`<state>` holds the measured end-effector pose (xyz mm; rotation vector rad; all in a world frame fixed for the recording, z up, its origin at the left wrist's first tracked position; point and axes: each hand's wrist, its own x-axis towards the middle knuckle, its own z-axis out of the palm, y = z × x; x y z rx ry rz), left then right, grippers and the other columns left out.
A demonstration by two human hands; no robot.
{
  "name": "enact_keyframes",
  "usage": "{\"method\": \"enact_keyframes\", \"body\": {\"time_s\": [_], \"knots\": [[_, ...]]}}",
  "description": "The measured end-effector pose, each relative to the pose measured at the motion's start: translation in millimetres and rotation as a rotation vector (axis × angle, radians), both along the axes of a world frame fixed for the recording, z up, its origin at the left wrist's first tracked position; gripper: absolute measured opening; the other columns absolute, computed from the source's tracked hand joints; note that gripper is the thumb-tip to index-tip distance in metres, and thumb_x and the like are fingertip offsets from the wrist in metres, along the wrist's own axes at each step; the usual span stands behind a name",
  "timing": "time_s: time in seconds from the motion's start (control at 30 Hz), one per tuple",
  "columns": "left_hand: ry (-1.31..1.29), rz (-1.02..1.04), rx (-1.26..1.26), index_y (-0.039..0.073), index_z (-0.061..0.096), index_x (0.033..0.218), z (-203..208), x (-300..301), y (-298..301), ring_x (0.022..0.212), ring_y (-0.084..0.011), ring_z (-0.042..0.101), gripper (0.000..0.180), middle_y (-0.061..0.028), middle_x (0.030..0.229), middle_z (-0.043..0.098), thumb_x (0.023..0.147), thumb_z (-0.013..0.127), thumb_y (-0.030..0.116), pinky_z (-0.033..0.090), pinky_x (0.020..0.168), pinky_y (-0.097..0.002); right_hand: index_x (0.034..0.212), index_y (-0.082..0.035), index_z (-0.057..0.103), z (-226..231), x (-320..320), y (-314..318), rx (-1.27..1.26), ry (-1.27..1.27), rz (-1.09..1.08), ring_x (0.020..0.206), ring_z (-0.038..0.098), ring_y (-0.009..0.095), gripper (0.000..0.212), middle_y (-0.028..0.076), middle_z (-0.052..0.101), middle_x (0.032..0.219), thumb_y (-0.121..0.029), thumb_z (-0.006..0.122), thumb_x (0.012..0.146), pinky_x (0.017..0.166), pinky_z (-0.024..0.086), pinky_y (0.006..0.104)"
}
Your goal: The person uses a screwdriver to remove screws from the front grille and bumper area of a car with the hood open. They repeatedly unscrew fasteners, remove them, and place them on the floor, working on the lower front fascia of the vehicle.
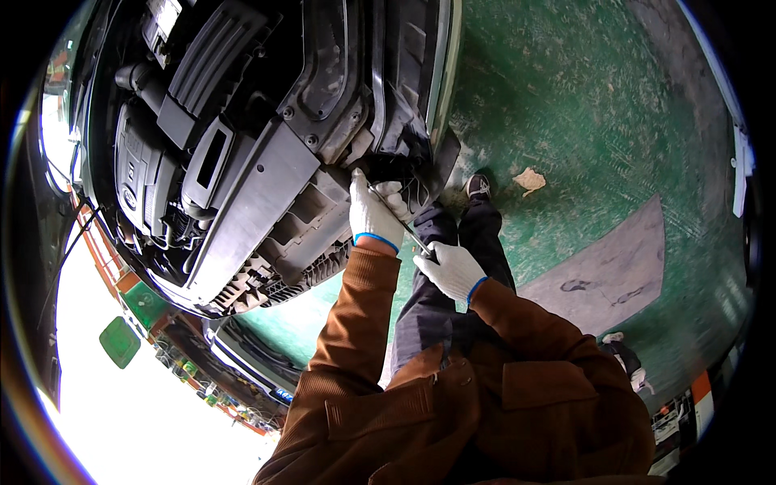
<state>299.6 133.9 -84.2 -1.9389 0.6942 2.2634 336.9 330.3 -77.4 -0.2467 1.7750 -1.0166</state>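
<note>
Both my hands wear white knit gloves with blue cuffs. My right hand (454,272) is closed round the dark end of a long thin metal-shafted tool (415,238); whether it is a screwdriver or a ratchet extension I cannot tell. The shaft slants up and to the left to my left hand (375,217), whose thumb and fingers lie on either side of it. That hand is at the corner of a car's exposed front end (323,202), beside a dark opening with loose wires (416,190). The tool's tip is hidden there.
The car's engine bay (162,162) is uncovered at the upper left. A grey panel (259,174) spans its front. On the green floor (558,105) lie a pale scrap (529,181) and a grey sheet (606,275). Another vehicle (250,356) stands at the lower left.
</note>
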Motion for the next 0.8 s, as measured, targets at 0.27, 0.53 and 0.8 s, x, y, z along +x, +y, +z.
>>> {"method": "enact_keyframes", "body": {"time_s": [0.27,0.53,0.8], "knots": [[-0.001,-0.05,0.02,0.01,0.063,0.075,-0.7,3.0,-3.6,0.051,-0.0188,0.036,0.072,-0.0003,0.054,0.044,0.1,0.045,0.075,0.03,0.056,-0.0345,0.086,0.002,0.063,-4.1,9.5,-3.7,0.014,-0.05,-0.04,0.077,0.068,0.045,0.047,0.025,0.068,0.076,-0.043,0.067,0.1,0.069,0.052,0.0525],[0.029,0.001,-0.003,0.008,0.063,0.075,1.3,1.0,2.4,0.051,-0.0192,0.035,0.073,-0.0022,0.054,0.041,0.099,0.046,0.075,0.029,0.056,-0.0344,0.087,-0.001,0.064,-21.7,9.0,3.8,-0.004,0.191,0.007,0.074,0.068,0.044,0.043,0.022,0.068,0.074,-0.042,0.068,0.1,0.065,0.051,0.053],[0.029,0.025,0.025,0.008,0.064,0.074,-3.6,0.8,2.5,0.051,-0.0193,0.035,0.073,-0.0014,0.054,0.039,0.099,0.047,0.074,0.028,0.055,-0.0341,0.087,-0.002,0.065,-21.0,3.4,3.3,0.017,0.157,0.014,0.074,0.068,0.044,0.042,0.022,0.067,0.074,-0.041,0.068,0.1,0.064,0.051,0.0524]]}}
